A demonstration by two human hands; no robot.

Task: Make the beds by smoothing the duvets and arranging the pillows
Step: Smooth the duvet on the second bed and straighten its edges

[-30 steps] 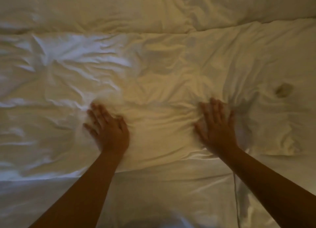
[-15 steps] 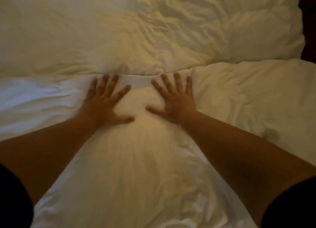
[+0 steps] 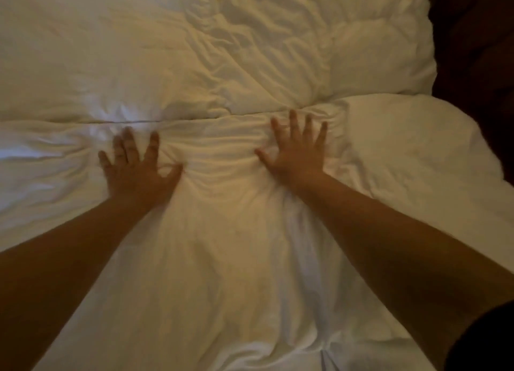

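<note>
Hands lie flat on white bedding, palms down, fingers spread and straight — neither one grips or pinches any cloth. The left hand [image 3: 136, 166] presses the near duvet [image 3: 228, 273] left of centre, its thumb angled out toward the middle; the right hand [image 3: 296, 151] presses the same duvet a little farther up and to the right, thumb pointing inward. Both are slightly blurred. Between the two hands the cloth is gathered into shallow ridges that run crosswise from one thumb to the other, and more creases fan out to the left of the left hand. Bare forearms reach in from the lower corners, and a dark sleeve [image 3: 484, 340] shows at the lower right edge. Just beyond the fingertips runs the seam [image 3: 130, 121] where the near duvet meets a second duvet [image 3: 194, 50], which fills the upper part of the view and is heavily rumpled toward its right side. The near duvet spreads from that seam down to the bottom edge — smoother below the hands. Past the bedding on the right lies a dark area too dim to make out.
</note>
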